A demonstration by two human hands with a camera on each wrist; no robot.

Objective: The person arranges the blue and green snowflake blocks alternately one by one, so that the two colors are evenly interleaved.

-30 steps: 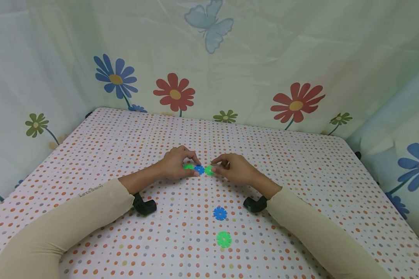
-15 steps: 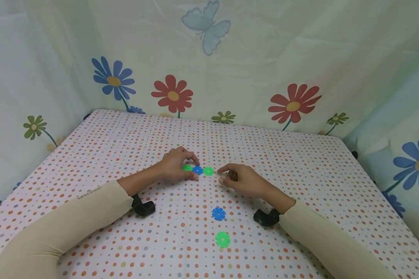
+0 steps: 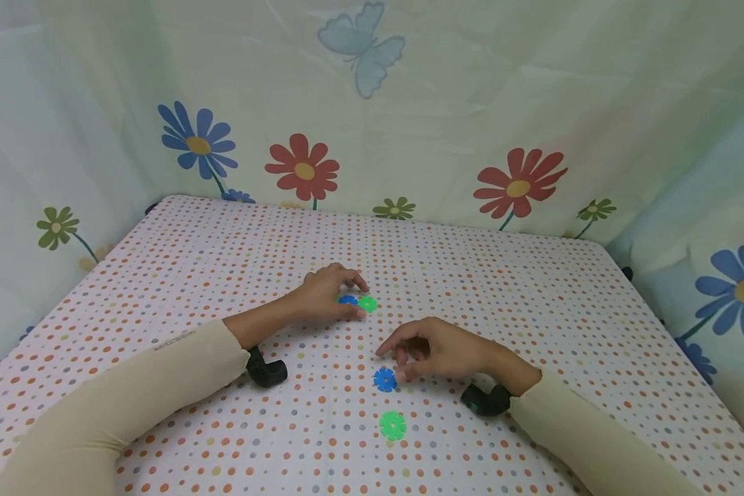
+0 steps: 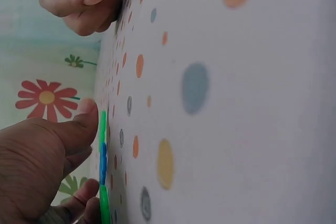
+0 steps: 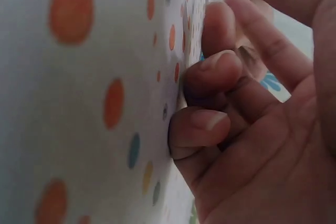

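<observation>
A blue snowflake disc (image 3: 348, 300) and a green snowflake disc (image 3: 368, 304) lie joined edge to edge on the table. My left hand (image 3: 330, 295) arches over this row, thumb on the near side and fingers on the far side. A second green disc (image 4: 104, 205) at the row's other end shows in the left wrist view, hidden under the hand in the head view. Nearer to me, my right hand (image 3: 446, 350) hangs beside a loose blue snowflake disc (image 3: 384, 379). Its thumb is at that disc's right edge, with the index finger stretched beyond it.
Closer to the front lies another loose green snowflake disc (image 3: 393, 426). A dotted cloth (image 3: 273, 441) covers the table. A floral curtain (image 3: 434, 103) hangs behind and at both sides.
My right hand has left the row's green disc and come nearer to me, down to the loose blue disc. My left hand has shifted slightly right along the row.
</observation>
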